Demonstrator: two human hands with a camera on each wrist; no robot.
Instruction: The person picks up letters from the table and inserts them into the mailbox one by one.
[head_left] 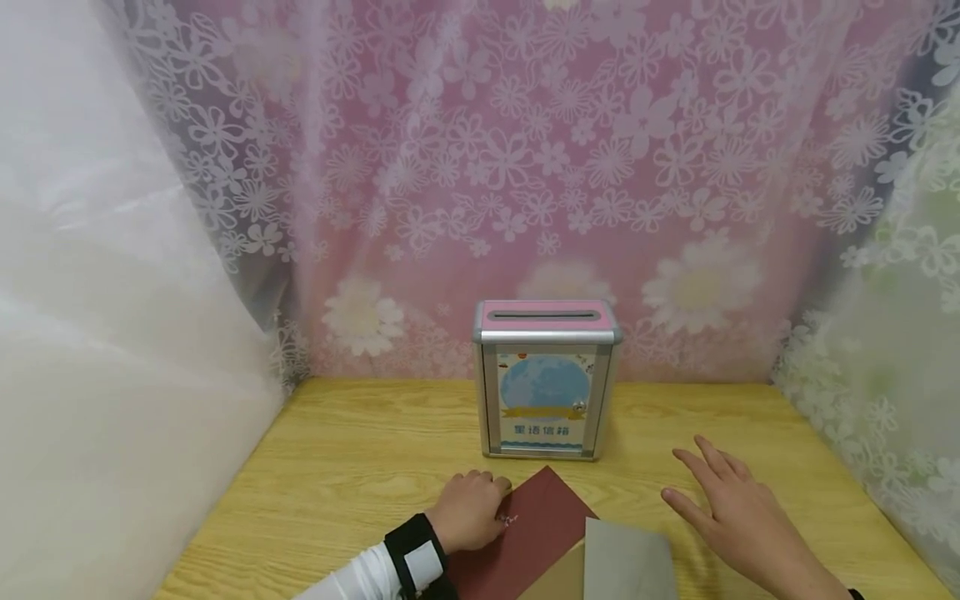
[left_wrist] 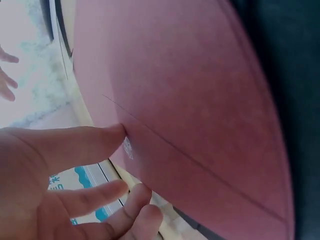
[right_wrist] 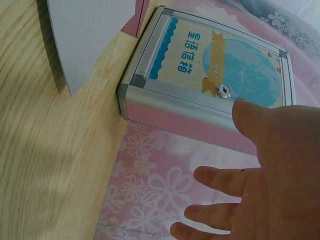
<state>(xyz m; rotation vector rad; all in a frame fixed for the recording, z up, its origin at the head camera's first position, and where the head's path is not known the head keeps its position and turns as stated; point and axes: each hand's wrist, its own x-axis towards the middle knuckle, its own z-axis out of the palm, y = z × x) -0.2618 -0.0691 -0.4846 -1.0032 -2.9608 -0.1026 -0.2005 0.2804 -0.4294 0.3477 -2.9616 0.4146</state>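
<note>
A dark red envelope (head_left: 547, 521) with small white print lies at a slant in front of the mailbox. My left hand (head_left: 467, 510) pinches its upper left edge, the thumb on its face by the print, as the left wrist view of the envelope (left_wrist: 190, 100) shows. Partly beside and over it are a kraft-brown envelope (head_left: 562, 575) and a grey-white envelope (head_left: 630, 558), both cut off by the frame's bottom. My right hand (head_left: 742, 512) hovers to the right of the grey-white one, fingers spread, holding nothing.
A silver-framed mailbox (head_left: 543, 404) with a pink top, a slot (head_left: 543, 316) and a small lock (right_wrist: 223, 91) stands upright at the back of the wooden table (head_left: 360, 450). A pink flowered curtain (head_left: 450, 167) hangs behind; pale sheeting (head_left: 112, 333) hangs at the left.
</note>
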